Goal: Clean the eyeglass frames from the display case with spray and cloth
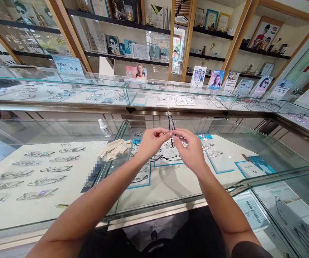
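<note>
Both my hands meet over the glass display counter, holding a dark-framed pair of eyeglasses (171, 122) between them. My left hand (154, 141) pinches the frame near its middle with thumb and forefinger. From the other side, my right hand (190, 148) grips the same eyeglasses with thumb and fingers. The frame stands nearly upright, seen edge-on, with parts hidden by my fingertips. To the left, a crumpled cream cloth (116, 149) lies on the counter glass. Behind it is a white spray bottle (104, 128), tilted in the view.
Rows of eyeglasses (49, 169) lie inside the glass counter (175, 193) below my arms. A dark, partly blurred-out object (94, 175) rests left of my left forearm. Across from me runs another glass showcase (149, 96) with standing cards, backed by shelves (127, 25).
</note>
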Available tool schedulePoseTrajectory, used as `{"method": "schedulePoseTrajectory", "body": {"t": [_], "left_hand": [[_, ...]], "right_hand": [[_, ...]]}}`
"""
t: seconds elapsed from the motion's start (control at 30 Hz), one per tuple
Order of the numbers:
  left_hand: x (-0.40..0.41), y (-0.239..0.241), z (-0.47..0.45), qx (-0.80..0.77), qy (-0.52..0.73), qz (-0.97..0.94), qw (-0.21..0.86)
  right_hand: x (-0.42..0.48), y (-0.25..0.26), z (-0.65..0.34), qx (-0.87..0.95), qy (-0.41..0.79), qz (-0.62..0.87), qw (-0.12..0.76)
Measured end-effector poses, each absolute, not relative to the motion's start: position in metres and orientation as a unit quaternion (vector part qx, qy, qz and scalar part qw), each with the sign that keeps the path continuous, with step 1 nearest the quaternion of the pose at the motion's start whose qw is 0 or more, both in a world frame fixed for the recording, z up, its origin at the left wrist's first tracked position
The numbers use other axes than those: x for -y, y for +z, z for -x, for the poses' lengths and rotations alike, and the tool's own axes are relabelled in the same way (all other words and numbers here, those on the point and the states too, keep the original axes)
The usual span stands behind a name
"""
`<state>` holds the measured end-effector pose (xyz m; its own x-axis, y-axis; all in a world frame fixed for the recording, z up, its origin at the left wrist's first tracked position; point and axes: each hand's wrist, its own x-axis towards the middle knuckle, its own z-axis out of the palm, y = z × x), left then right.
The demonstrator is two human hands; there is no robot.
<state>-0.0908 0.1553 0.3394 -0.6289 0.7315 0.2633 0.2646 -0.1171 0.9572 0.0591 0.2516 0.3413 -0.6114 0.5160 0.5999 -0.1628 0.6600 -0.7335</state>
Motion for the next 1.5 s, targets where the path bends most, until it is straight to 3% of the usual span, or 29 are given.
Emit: {"method": "schedulePoseTrajectory", "body": {"t": [0.13, 0.23, 0.37, 0.57, 0.93, 1.5], "left_hand": [[-0.173, 0.351, 0.097, -0.706, 0.522, -0.458, 0.140], [-0.192, 0.358, 0.104, -0.765, 0.355, -0.530, 0.086], [-0.216, 0.349, 0.108, -0.793, 0.154, -0.588, 0.038], [-0.234, 0.314, 0.105, -0.793, 0.031, -0.602, 0.089], [-0.246, 0.280, 0.108, -0.785, -0.028, -0.613, 0.086], [-0.275, 0.285, 0.126, -0.805, -0.009, -0.588, 0.074]], "right_hand": [[-0.293, 0.339, -0.072, 0.753, 0.386, 0.160, 0.508], [-0.336, 0.329, -0.067, 0.703, 0.399, 0.216, 0.548], [-0.377, 0.305, -0.050, 0.703, 0.406, 0.259, 0.524], [-0.396, 0.275, -0.042, 0.706, 0.433, 0.256, 0.498], [-0.407, 0.263, -0.035, 0.715, 0.456, 0.257, 0.464], [-0.407, 0.256, -0.029, 0.704, 0.508, 0.227, 0.440]]}}
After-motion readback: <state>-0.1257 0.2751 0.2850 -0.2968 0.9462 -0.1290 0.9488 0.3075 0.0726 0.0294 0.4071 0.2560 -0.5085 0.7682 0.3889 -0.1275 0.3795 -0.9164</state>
